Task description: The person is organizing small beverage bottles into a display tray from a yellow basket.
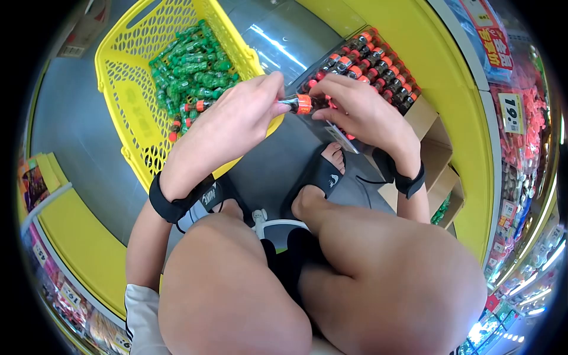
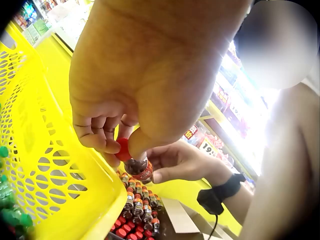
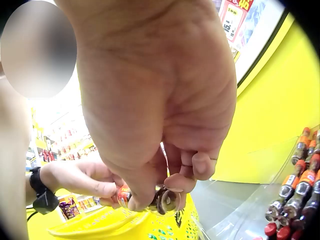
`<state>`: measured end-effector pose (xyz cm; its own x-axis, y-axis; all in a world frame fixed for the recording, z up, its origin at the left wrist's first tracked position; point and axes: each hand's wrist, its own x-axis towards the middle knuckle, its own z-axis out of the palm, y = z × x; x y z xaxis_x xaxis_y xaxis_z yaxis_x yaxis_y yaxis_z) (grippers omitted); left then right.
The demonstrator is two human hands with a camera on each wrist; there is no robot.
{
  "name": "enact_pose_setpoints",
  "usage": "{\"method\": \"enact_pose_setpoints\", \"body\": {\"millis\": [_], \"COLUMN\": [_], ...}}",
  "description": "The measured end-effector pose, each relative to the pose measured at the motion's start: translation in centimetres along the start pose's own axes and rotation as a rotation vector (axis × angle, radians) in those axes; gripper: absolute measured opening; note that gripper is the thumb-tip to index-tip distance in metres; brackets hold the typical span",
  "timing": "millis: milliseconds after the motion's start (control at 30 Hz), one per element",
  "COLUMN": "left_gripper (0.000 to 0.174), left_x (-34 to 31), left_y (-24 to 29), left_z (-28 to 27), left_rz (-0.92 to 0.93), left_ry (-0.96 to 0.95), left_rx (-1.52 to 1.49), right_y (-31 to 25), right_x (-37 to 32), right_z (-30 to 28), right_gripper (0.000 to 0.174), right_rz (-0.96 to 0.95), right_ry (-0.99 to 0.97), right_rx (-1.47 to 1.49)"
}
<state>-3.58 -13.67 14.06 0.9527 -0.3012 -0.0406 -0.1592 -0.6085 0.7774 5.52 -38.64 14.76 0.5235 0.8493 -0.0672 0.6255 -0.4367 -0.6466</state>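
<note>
A small dark bottle with a red cap and an orange-red label (image 1: 303,105) is held sideways between my two hands. My left hand (image 1: 245,109) pinches it at the cap end; the red cap (image 2: 122,149) shows between thumb and fingers in the left wrist view. Around the other end, my right hand (image 1: 364,109) has thumb and fingers on the bottle, whose clear base (image 3: 170,201) pokes out below them. Just beyond my right hand, rows of similar bottles (image 1: 378,68) fill a clear tray. Left of them stands a yellow basket (image 1: 127,103) with many green bottles (image 1: 195,65).
Several dark bottles with red caps (image 1: 174,127) lie in the basket's near corner. A white price card (image 1: 343,139) hangs at the tray's front. Cardboard boxes (image 1: 435,139) stand right of it, against the yellow shelf base (image 1: 473,171). My sandalled feet (image 1: 313,177) are below.
</note>
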Motion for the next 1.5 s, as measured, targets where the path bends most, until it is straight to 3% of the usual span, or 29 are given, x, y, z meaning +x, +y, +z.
{"method": "enact_pose_setpoints", "body": {"millis": [233,300,367,433,467,500,567,700,800,900,967,1033,1067,1100,1167,1200,1333,1433,1500], "left_gripper": [0.012,0.012,0.011,0.011,0.016,0.022,0.025,0.035,0.057,0.058,0.057,0.055,0.028,0.028,0.060,0.067,0.071,0.067,0.062], "left_x": [6.1,7.6,8.8,10.3,11.4,11.8,13.5,14.7,14.8,14.2,14.1,13.9,14.0,13.8,13.3,13.2,13.1,13.2,13.3], "left_y": [1.1,1.4,1.8,2.3,2.5,3.4,4.2,4.4,3.7,3.7,3.9,3.6,3.1,3.1,3.1,3.1,3.1,3.5,4.0], "left_z": [4.0,5.3,6.4,7.7,9.4,9.7,11.2,14.9,16.9,17.8,17.9,19.5,20.3,20.6,21.2,21.4,21.5,21.7,22.2], "left_rz": [0.173,0.222,0.185,0.213,0.243,0.228,0.191,0.124,0.194,0.248,0.230,0.314,0.403,0.401,0.379,0.410,0.469,0.424,0.257], "left_ry": [0.083,0.081,0.046,0.059,0.069,0.049,-0.025,0.006,0.012,0.077,0.041,-0.032,0.135,0.134,-0.061,-0.051,-0.002,-0.109,-0.235], "left_rx": [0.090,0.095,0.106,0.101,-0.049,0.043,0.021,-0.026,0.006,0.078,0.100,0.226,0.286,0.286,0.312,0.336,0.375,0.353,0.171], "right_y": [2.3,2.9,4.0,3.7,3.3,3.5,4.8,6.0,7.0,8.0,8.3,8.2,8.0,8.2,8.8,9.0,9.0,8.6,8.3], "right_x": [-4.0,-5.0,-5.7,-6.7,-7.4,-7.8,-8.9,-10.0,-10.6,-10.8,-10.8,-10.3,-10.3,-10.3,-10.4,-10.6,-10.6,-10.6,-10.7], "right_z": [1.1,1.3,1.5,2.2,2.4,2.8,3.9,4.6,5.3,5.9,6.0,5.1,5.1,5.1,5.3,5.7,6.6,6.9,7.1], "right_gripper": [0.031,0.030,0.030,0.033,0.039,0.044,0.046,0.047,0.047,0.049,0.047,0.044,0.041,0.041,0.039,0.039,0.032,0.027,0.026], "right_rz": [0.132,0.295,0.309,0.398,0.520,0.548,0.643,0.800,0.909,1.078,1.085,1.246,1.241,1.241,1.291,1.296,1.258,1.207,1.162], "right_ry": [0.155,0.209,0.209,0.338,0.364,0.395,0.453,0.479,0.575,0.678,0.695,0.652,0.659,0.657,0.603,0.603,0.639,0.646,0.654], "right_rx": [-0.039,0.088,0.097,0.188,0.194,0.227,0.225,0.294,0.332,0.321,0.312,0.051,0.035,0.036,-0.053,-0.057,-0.230,-0.242,-0.253]}}
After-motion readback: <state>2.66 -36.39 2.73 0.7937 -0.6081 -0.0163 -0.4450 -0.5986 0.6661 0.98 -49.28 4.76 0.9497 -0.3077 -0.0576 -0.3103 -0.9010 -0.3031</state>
